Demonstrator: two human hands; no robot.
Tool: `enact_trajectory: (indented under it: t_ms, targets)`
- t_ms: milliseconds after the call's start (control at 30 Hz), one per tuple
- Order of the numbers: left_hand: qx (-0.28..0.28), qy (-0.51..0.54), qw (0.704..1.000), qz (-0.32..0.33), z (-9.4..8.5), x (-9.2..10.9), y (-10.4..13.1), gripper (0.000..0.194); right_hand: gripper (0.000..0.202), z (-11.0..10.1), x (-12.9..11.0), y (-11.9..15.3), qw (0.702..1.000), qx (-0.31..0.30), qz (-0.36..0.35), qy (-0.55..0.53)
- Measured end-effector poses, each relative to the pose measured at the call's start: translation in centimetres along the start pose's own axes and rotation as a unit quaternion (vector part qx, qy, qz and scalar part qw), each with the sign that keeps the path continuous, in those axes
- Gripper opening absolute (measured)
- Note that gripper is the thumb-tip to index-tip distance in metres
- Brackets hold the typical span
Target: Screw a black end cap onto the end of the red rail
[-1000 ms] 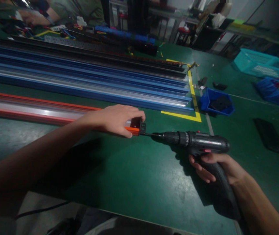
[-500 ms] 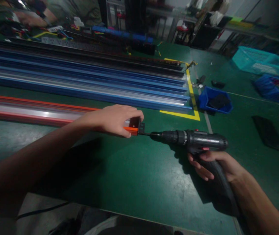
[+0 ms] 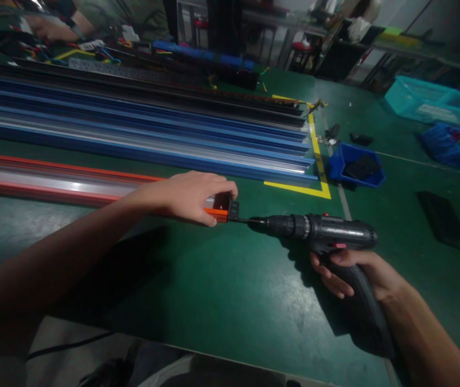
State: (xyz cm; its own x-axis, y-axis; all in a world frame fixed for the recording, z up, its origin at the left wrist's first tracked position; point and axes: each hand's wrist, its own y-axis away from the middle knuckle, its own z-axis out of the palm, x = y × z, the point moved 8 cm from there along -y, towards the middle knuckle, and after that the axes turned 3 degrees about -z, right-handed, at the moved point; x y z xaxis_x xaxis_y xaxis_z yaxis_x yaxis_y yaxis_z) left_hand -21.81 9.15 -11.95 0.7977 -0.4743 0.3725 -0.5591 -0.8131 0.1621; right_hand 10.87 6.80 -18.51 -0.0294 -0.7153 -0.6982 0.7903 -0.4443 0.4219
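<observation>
My left hand (image 3: 192,199) is wrapped over the right end of a long orange metal profile (image 3: 64,185) lying on the green table. A small black end cap (image 3: 234,208) sits at that end, just beyond my thumb and fingertips. In my right hand (image 3: 359,274) is a black cordless drill (image 3: 322,230), held level by its handle. Its long thin bit points left and meets the lower part of the end cap. Whether a screw sits at the bit's tip is too small to tell.
Several blue profiles (image 3: 141,142) lie side by side behind the orange one. Right of them stands a blue bin (image 3: 357,164) with black parts. A flat black object (image 3: 443,220) and a teal basket (image 3: 435,102) are farther right. Across the table, a person's hand (image 3: 50,28) is among wires.
Almost nothing differs. Both hands, the drill and the orange profile hold the same places, with only a very slight shift of the view.
</observation>
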Motion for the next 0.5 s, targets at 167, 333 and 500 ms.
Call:
enact_trajectory:
  t_ms: [167,333,500]
  targets:
    - [-0.001,0.000,1.000,-0.002,0.00,-0.01,-0.02,0.053,0.027,0.19,-0.08,-0.21,1.000,-0.010,-0.001,-0.003]
    - [-0.003,-0.002,1.000,-0.004,0.08,-0.08,-0.05,0.054,0.027,0.13,-0.07,-0.17,1.000,-0.001,-0.005,0.001]
    - [-0.001,-0.004,1.000,0.000,0.05,0.00,-0.02,0.053,0.026,0.30,-0.08,-0.04,1.000,0.011,0.000,0.000]
